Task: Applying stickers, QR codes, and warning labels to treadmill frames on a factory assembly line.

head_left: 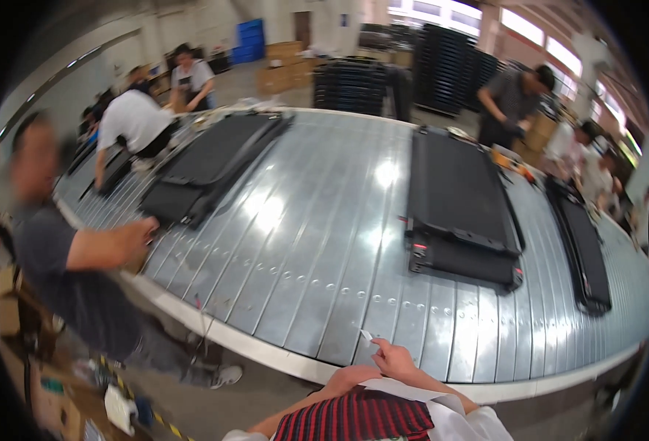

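Note:
My right hand (395,360) is over the near edge of the slatted metal conveyor (324,242), its fingers closed on a small white slip (367,336) that points up and to the left. Beside it, close to my body, lies my left hand (348,378). The left fingers are mostly hidden, and I cannot make out if they hold anything. Just below both hands is red-and-black striped cloth (354,417) with white fabric around it. A large flat black unit (460,198) with small red marks at its near corners rests on the conveyor ahead to the right.
Another flat black unit (210,165) lies to the left, and a narrow one (580,246) at the far right. A co-worker (82,257) stands at the left edge with an arm over the conveyor. Stacked black parts (350,87) stand beyond; cartons (16,301) sit lower left.

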Demonstrator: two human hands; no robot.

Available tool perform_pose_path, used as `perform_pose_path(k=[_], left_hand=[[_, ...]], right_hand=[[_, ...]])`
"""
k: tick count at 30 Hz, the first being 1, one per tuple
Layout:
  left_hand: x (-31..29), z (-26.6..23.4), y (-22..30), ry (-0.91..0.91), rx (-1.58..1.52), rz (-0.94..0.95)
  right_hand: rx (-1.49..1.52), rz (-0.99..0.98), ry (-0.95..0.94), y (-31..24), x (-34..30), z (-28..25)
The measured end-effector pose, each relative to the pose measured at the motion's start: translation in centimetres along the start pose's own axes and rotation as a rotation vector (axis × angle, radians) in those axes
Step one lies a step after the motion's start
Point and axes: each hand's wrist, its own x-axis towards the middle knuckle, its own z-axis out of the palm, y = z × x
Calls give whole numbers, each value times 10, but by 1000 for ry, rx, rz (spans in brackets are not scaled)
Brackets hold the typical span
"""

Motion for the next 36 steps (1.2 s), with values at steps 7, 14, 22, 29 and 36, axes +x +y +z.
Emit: perform_pose_path(k=[7,14,22,29,36], left_hand=[[30,20,-20,-80,212,103],[78,78,-7,-181,288,129],[170,201,-27,-267,359,131],[253,267,-20,-372,416,117],[262,286,-29,-402,412,173]], right_hand=[[6,157,346,55,-48,-29],[1,189,573,122,-98,-73],[156,221,679,239,-149,-168],[174,312,690,311,-195,-284],[252,400,667,345,-201,-277]])
